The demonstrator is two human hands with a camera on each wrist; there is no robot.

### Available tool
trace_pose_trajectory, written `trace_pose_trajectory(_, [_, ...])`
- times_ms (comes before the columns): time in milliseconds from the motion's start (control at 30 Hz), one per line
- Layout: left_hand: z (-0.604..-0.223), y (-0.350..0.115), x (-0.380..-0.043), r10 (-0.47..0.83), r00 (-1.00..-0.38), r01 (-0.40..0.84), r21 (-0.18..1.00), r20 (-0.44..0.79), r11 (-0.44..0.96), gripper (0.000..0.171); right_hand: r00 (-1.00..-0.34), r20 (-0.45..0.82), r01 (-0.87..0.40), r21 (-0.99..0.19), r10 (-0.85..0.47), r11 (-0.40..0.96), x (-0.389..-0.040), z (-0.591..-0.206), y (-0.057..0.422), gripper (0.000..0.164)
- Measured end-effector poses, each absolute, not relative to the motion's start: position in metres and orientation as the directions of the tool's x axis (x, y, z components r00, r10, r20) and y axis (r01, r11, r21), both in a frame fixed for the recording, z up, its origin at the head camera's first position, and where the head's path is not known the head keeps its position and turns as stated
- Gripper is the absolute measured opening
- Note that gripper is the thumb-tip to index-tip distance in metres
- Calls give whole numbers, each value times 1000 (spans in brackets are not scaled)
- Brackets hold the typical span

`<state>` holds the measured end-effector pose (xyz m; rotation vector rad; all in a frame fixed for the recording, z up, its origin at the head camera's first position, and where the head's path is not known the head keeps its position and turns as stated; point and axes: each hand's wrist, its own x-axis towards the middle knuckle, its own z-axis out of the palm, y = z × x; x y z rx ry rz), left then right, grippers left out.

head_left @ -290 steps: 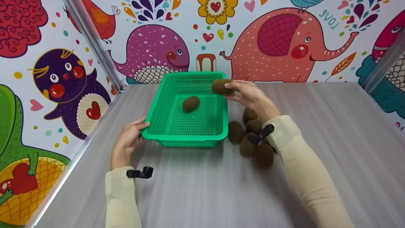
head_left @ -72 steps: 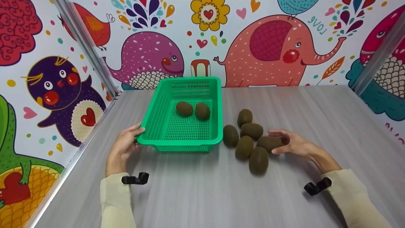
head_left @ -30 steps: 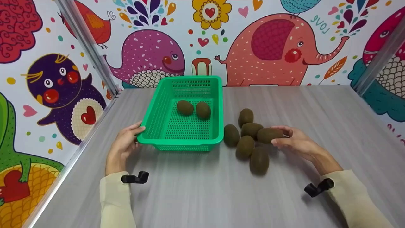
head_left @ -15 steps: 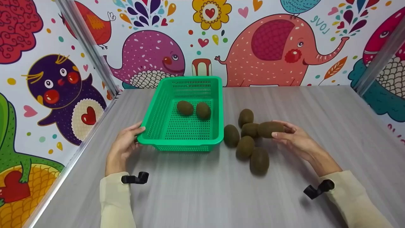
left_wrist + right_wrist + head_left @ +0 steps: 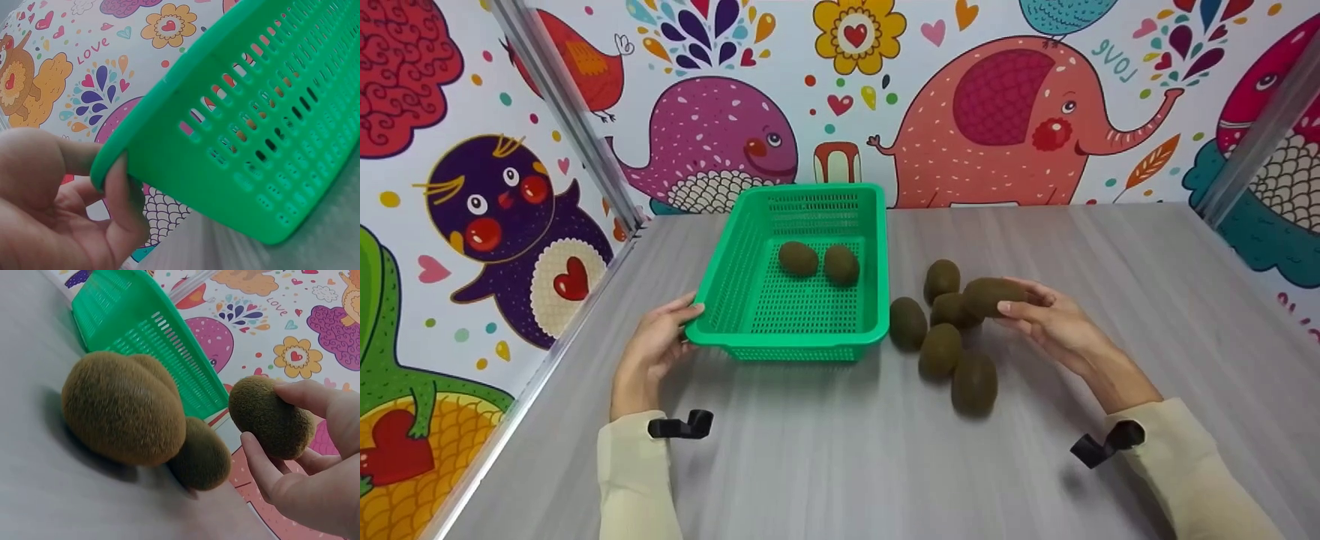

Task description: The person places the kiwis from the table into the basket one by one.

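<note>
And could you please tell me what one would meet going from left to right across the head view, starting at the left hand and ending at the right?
Left hand → basket → left kiwi inside it → right kiwi inside it → kiwi just outside it → held kiwi → right hand.

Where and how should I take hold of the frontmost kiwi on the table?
I'd pinch the frontmost kiwi across its width, on the near half, coming down from above and the right. Its long axis runs roughly front to back, its right side looks free, and a neighbouring kiwi crowds its back left.
</note>
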<state>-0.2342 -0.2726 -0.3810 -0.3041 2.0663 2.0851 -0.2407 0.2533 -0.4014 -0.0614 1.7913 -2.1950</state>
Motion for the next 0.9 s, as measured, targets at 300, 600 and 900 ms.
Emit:
trace_pose_trajectory(300, [-381,-273,-234,5,-962,-274,961,-275,-45,60,-948,-162,203,-970,-274,-131,-245,-392,239,70])
trace_pose_trajectory(600, [-380,-272,-236,8,-962,-272,961,-272,-51,59,-948,-153,178,-982,-281,-68,-252,-379,223,65])
trace_pose_trajectory(900, [-383,-273,-235,4,-965,-264,964,-264,-24,58,-947,-89,104,-994,-308,-35,-263,-364,206,60])
